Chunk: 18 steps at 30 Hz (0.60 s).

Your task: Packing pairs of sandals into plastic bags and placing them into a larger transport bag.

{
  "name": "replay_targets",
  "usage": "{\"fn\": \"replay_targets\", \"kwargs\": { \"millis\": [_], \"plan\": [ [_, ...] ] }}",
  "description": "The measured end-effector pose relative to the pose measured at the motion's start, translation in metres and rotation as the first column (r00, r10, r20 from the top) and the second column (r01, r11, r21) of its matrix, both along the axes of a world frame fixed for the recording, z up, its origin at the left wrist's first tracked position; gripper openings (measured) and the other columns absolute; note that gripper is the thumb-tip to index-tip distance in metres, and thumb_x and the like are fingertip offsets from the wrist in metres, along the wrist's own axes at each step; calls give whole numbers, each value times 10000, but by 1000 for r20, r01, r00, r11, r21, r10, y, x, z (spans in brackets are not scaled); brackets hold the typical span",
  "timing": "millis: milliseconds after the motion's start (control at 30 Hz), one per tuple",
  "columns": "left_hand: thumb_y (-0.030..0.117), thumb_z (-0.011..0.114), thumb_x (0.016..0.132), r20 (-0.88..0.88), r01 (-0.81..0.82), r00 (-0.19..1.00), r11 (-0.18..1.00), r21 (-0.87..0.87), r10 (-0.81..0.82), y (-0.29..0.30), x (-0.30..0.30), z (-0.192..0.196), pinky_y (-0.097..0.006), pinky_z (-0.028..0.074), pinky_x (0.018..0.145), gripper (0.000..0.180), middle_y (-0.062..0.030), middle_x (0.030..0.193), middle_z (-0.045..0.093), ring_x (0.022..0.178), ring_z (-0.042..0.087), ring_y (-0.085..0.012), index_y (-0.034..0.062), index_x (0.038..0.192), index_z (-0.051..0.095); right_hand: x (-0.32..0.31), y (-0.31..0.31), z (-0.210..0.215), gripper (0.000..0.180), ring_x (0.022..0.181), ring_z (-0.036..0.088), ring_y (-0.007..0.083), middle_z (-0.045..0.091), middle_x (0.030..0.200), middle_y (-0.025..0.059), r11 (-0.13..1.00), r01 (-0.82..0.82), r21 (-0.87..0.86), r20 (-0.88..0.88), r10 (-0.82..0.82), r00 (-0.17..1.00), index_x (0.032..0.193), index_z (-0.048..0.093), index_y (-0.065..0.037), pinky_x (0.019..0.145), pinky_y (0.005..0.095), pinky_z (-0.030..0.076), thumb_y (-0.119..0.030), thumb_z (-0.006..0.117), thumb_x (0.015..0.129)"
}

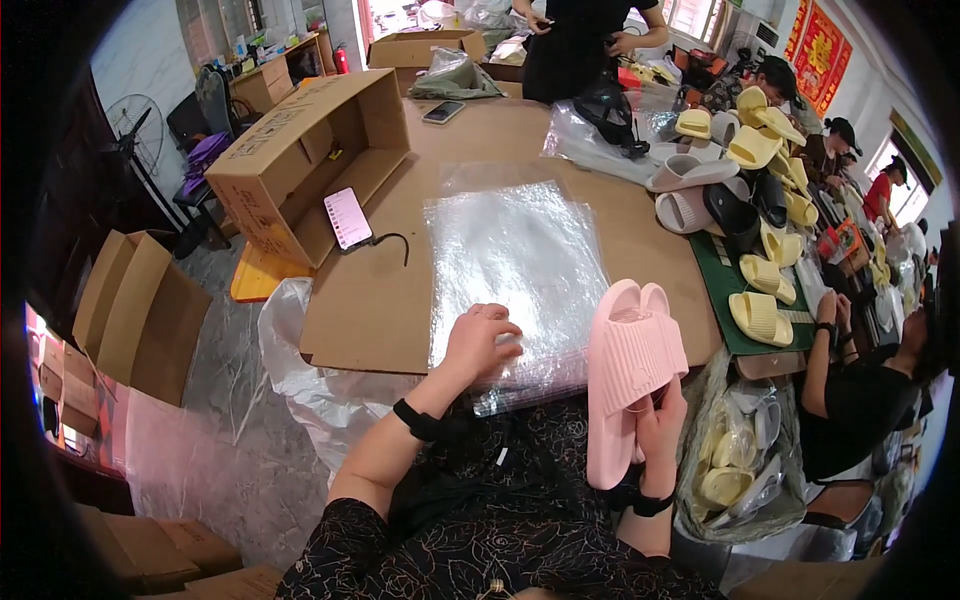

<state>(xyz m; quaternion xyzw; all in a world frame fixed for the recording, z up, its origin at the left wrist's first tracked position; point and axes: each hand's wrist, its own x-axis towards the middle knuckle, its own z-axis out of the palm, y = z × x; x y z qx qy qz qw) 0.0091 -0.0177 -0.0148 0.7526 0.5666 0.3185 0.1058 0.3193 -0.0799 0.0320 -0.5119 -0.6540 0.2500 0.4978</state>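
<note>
Gripped from below in the right hand (660,425): a pair of pale pink ribbed foam slide sandals (630,375), stacked together, fingers curled shut around the heel end, thumb across the sole. Stood nearly upright, long axis running from the hand at the lower end up and slightly left to the toes, which leaned over the near edge of the table. Pressed flat with the left hand (482,340), fingers bent and closed on nothing, knuckles up, onto the near corner of a thick stack of clear plastic bags (515,265). Lay just left of the sandals, that stack, almost touching their side, long axis pointing away from the body across a brown cardboard-covered table (380,300). Nearer to the bags: the left hand, already upon them; nearer to the sandals: the right. Farther left, an open brown cardboard carton (310,150) tipped on its side, a phone with a lit pink screen (347,218) propped at its mouth. To the right, loose yellow, white and black foam sandals (745,200) spread over the table, other people seated alongside.
</note>
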Motion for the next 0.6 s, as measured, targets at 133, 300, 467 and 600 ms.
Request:
{"fn": "replay_targets", "kwargs": {
  "millis": [133, 300, 467, 600],
  "plan": [
    [297, 742, 806, 96, -51, 994, 997, -57, 56, 3, 0, -1, -390, 493, 912, 188, -82, 1104, 685, 1055, 601, -293, 155, 921, 785, 3, -1, -1, 438, 826, 682, 300, 684, 925, 189, 999, 30, -38, 78, -27, 997, 1224, 542, 10, 724, 352, 512, -243, 691, 900],
    [269, 693, 874, 328, -32, 937, 963, -269, 123, 12, -3, 2, -329, 515, 871, 215, -98, 1161, 693, 1013, 658, -279, 107, 995, 767, -7, -5, 10, 417, 764, 678, 319, 675, 889, 189, 998, -12, -58, 113, 19, 993, 1200, 555, -15, 671, 363, 512, -237, 691, 874],
    [352, 680, 885, 500, -73, 846, 969, -235, 185, 14, -4, 2, -337, 527, 862, 323, -119, 1166, 693, 999, 682, -273, 69, 1028, 744, -27, -8, 22, 356, 679, 634, 381, 645, 783, 160, 968, -160, -195, 407, 228, 884, 1090, 578, -65, 611, 447, 499, -289, 683, 834],
    [337, 690, 885, 566, -64, 805, 974, -216, 178, 12, 2, 13, -315, 530, 837, 322, -121, 1175, 691, 960, 690, -257, 57, 1036, 741, -35, -6, 15, 274, 692, 624, 403, 629, 746, 179, 946, -206, -250, 540, 313, 782, 1014, 568, -43, 617, 492, 488, -252, 630, 848]
  ]
}}
